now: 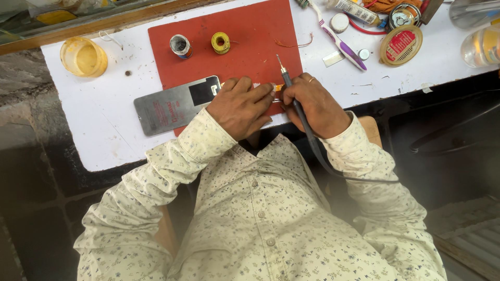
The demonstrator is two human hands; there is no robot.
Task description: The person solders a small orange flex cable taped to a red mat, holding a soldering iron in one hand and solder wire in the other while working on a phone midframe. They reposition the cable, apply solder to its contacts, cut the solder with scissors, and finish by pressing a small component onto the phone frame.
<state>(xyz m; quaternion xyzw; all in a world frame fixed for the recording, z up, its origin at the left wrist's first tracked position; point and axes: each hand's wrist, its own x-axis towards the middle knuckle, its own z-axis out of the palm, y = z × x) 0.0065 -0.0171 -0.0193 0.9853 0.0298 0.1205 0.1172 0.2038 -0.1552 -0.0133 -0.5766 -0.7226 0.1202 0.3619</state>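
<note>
The person wears a long-sleeved shirt (271,218) of pale cream cloth, sprinkled all over with a small dark floral print. A row of round, light buttons (263,212) runs down the front placket, below the open collar (260,148), where a darker layer shows inside the neck opening. To either side of the button row the sleeves reach to the wrists, with buttoned cuffs: the left cuff (208,132) and the right cuff (346,138) both carry the same print. The cloth is creased at the elbows. On one of the right hand's (312,104) fingers sits a thin ring (311,80) of gold colour.
</note>
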